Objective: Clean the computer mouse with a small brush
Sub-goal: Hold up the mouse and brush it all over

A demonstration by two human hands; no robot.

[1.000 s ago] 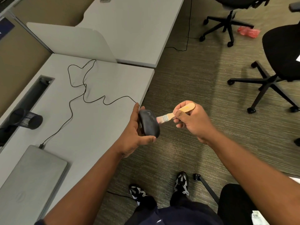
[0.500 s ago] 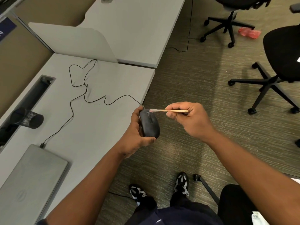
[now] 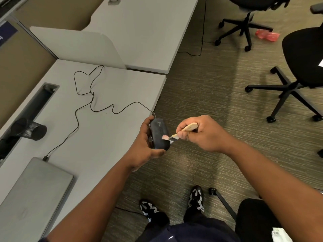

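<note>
While gripped, black mouse [image 3: 159,133] (corded); brush-touched.

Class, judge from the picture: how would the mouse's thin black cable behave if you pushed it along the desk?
The cable is probably floppy: it lies in loose loops. It likely slides lightly over the smooth desk, but its end plugs in beside the laptop, so it may tug there.

Laptop [image 3: 33,194] cut off left; brush [image 3: 176,134] bristles blurred.
</note>
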